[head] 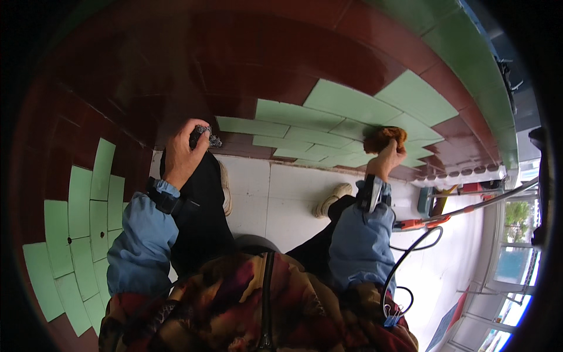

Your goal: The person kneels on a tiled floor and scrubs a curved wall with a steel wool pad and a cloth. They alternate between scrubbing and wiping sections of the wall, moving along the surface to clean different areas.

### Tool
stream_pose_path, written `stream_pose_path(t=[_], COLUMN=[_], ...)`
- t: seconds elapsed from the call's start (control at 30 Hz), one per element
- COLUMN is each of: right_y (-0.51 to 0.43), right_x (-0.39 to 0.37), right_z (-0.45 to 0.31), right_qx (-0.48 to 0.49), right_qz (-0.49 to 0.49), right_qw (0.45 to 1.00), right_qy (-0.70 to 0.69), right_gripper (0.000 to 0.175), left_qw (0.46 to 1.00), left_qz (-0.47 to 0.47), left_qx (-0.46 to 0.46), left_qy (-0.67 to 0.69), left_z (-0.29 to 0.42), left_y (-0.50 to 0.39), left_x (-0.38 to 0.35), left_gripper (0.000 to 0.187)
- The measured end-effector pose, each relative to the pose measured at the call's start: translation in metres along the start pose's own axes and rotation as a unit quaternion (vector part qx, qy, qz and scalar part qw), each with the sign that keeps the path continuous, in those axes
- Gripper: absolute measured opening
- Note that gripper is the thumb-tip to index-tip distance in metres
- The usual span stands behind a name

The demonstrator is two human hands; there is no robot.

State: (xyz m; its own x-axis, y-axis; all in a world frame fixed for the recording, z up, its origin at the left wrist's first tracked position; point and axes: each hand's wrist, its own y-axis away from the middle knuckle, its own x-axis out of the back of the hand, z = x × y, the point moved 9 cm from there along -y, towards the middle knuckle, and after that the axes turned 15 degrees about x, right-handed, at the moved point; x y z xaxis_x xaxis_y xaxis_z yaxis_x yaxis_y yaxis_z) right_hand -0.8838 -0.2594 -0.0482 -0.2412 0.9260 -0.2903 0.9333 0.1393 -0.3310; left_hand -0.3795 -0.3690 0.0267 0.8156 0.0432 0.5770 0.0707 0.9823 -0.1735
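In my left hand [182, 152] is a dark metal scouring pad [214, 140], held between thumb and fingers. That hand is in front of the dark brown tiles, above my left knee. My right hand [387, 158] grips a shaggy brown scrubbing pad [385, 138], which lies against the pale green wall tiles [356, 99] on the right. A dark wet-looking patch shows beside this pad. Glossy brown tiles [259, 48] surround the green ones. Both wrists wear black straps over blue sleeves.
White floor tiles [250, 180] lie between my shoes. To my left, a second wall carries green tiles [81, 237] with two small holes. A long-handled tool [475, 204] with orange parts slants across the right, near a black cable [396, 273] clipped to my clothing. Windows [514, 259] stand beyond.
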Motion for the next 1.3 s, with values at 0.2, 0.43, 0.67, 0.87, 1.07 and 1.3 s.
stream_pose_path(t=[0.2, 0.43, 0.67, 0.87, 1.07, 1.3], right_y=[0.051, 0.216, 0.124, -0.023, -0.115, -0.139], right_x=[-0.08, -0.19, -0.138, -0.042, 0.032, 0.071], right_z=[-0.086, -0.149, -0.148, -0.12, -0.069, 0.014], right_qx=[0.18, 0.248, 0.352, 0.285, 0.288, 0.01], right_qz=[-0.128, -0.409, -0.363, -0.152, 0.018, 0.128], right_qw=[0.975, 0.878, 0.851, 0.938, 0.947, 0.99], right_qy=[-0.008, 0.003, 0.143, 0.123, 0.138, -0.053], right_gripper=[0.033, 0.032, 0.033, 0.031, 0.039, 0.035], left_qw=[1.0, 1.0, 1.0, 0.998, 0.995, 0.995], left_qz=[-0.007, 0.008, -0.017, -0.042, -0.024, -0.019], left_qx=[0.022, -0.009, -0.007, 0.013, -0.014, -0.007], left_qy=[0.02, 0.003, 0.012, -0.039, -0.097, -0.096], left_z=[-0.007, -0.001, 0.002, 0.006, 0.016, 0.021], left_y=[0.001, 0.002, 0.006, 0.003, -0.006, -0.011], left_x=[0.003, 0.004, 0.0, -0.017, -0.034, -0.043], left_gripper=[0.016, 0.017, 0.016, 0.015, 0.014, 0.015])
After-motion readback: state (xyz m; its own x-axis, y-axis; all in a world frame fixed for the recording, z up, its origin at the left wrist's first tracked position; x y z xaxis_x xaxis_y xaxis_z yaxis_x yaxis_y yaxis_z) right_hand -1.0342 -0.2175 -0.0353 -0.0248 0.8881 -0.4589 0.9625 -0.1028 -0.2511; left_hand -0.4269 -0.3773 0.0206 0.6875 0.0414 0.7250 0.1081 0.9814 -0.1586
